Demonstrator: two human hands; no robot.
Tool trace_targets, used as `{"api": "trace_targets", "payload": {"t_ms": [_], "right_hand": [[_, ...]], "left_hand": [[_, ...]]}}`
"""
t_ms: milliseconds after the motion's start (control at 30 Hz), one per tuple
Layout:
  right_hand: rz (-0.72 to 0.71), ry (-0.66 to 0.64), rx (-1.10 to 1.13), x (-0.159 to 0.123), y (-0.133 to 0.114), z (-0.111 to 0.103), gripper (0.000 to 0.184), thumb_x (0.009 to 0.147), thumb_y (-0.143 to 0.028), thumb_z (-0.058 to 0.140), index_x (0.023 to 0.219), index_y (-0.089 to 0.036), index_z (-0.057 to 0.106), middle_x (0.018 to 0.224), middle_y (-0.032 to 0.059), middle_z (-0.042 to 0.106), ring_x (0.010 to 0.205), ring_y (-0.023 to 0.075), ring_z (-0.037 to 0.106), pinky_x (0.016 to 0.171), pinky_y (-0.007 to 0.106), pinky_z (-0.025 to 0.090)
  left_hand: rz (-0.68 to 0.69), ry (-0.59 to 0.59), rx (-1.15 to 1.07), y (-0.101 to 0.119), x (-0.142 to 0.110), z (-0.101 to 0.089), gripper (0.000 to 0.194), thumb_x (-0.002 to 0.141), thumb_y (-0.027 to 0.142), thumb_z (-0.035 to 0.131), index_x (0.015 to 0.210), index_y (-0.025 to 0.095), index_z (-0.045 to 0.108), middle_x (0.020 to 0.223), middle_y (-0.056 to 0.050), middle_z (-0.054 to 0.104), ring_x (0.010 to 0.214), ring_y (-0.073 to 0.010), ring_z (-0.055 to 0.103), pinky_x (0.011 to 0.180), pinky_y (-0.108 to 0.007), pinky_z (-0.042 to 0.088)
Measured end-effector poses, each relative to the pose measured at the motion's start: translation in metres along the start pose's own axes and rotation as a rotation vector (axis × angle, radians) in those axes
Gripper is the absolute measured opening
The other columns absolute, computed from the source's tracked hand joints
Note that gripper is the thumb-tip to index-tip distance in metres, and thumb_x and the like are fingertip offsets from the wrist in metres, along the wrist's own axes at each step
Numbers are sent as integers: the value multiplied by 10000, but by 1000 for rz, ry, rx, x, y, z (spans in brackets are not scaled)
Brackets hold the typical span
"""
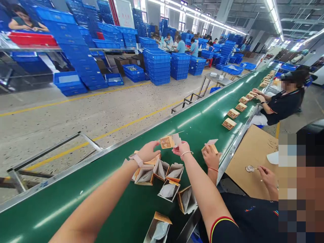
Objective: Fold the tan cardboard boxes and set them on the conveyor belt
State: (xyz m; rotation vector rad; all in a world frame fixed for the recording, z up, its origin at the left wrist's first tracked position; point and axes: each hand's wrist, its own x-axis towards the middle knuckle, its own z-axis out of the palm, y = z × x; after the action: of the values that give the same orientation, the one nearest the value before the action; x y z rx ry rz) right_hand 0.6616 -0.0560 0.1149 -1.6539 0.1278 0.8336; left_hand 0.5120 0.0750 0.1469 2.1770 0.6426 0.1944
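Head view: small printed card pkt (167, 142) held up btwn L hand (149, 152) & R hand (181, 150), both pinching its edges, forearms reaching fwd over green conveyor belt (63, 202), open cartons w/ grey liners (168, 190) just below

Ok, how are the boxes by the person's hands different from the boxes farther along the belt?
The open box gapes wide with grey inside showing, but the shut box is closed flat. The open box shows its inside, while the shut box shows only its printed top. Open boxes sit in a messy bunch, and shut boxes sit in a neat line. Both are brown card on the green belt.
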Motion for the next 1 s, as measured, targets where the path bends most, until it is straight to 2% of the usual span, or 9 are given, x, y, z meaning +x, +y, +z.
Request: {"api": "trace_targets", "payload": {"t_ms": [100, 200, 333, 433, 500, 600, 667, 867, 1000], "right_hand": [[37, -44, -47, 5, 3, 16, 148, 866, -257, 580, 939, -165, 489, 615, 5, 597, 514, 111, 613, 492, 222, 535], [48, -104, -136, 9, 9, 19, 166, 840, -269, 600, 889, -180, 469, 646, 8, 610, 526, 106, 616, 511, 226, 536], [28, -241, -300, 24, 3, 2, 251, 781, -396, 636, 841, -178, 526, 713, 48, 641, 582, 169, 646, 549, 339, 554], [-48, -303, -401, 45, -12, -23, 259, 686, -370, 695, 827, -171, 606, 847, 101, 669, 738, 245, 671, 697, 467, 550], [-195, -355, -461, 62, -20, -41, 399, 534, -247, 783, 905, -193, 647, 1070, 109, 649, 978, 278, 634, 888, 487, 487], [-596, -562, -678, 86, -23, -53, 725, 360, -154, 826, 1060, -222, 648, 1340, 104, 500, 1267, 306, 441, 1061, 471, 337], [-788, -711, -852, 101, -23, -45, 661, 377, -161, 819, 1016, -220, 663, 1352, 101, 476, 1257, 302, 443, 1056, 468, 339], [-903, -681, -879, 115, -33, 13, 260, 531, -157, 738, 761, -202, 627, 1096, 43, 557, 1007, 203, 576, 966, 385, 428], [-926, -680, -804, 104, -20, 40, 315, 524, -200, 768, 796, -202, 608, 1082, 37, 580, 996, 212, 584, 946, 394, 444]], "left_hand": [[-112, 38, -274, 8, 9, 23, 209, 690, 268, 631, 883, 190, 609, 1009, -87, 694, 947, -233, 651, 872, -384, 508], [-171, 58, -597, 11, 20, 17, 249, 715, 337, 626, 899, 174, 591, 999, -92, 691, 909, -206, 662, 799, -364, 532], [-62, 260, -520, -22, 28, -46, 335, 700, 405, 613, 933, 167, 580, 956, -95, 693, 895, -212, 663, 811, -377, 525], [-63, 430, -222, -76, 21, -94, 351, 692, 441, 594, 931, 185, 589, 953, -102, 698, 910, -239, 657, 857, -408, 509], [-134, 395, -11, -116, 13, -105, 328, 656, 463, 620, 850, 199, 614, 915, -111, 706, 930, -283, 649, 893, -446, 488], [-180, 208, 45, -156, 7, -84, 394, 624, 514, 645, 888, 221, 645, 929, -102, 717, 958, -311, 642, 933, -475, 463], [-139, 93, -79, -162, 8, -52, 483, 647, 560, 625, 991, 222, 646, 1064, -104, 698, 1053, -305, 612, 965, -463, 447], [-91, -265, -485, -134, 12, 45, 426, 645, 450, 683, 977, 197, 599, 1046, -72, 671, 940, -216, 629, 849, -368, 496], [-234, -434, -426, -129, -6, 47, 350, 645, 280, 685, 959, 188, 565, 706, 31, 618, 622, -143, 599, 634, -293, 506]]}}
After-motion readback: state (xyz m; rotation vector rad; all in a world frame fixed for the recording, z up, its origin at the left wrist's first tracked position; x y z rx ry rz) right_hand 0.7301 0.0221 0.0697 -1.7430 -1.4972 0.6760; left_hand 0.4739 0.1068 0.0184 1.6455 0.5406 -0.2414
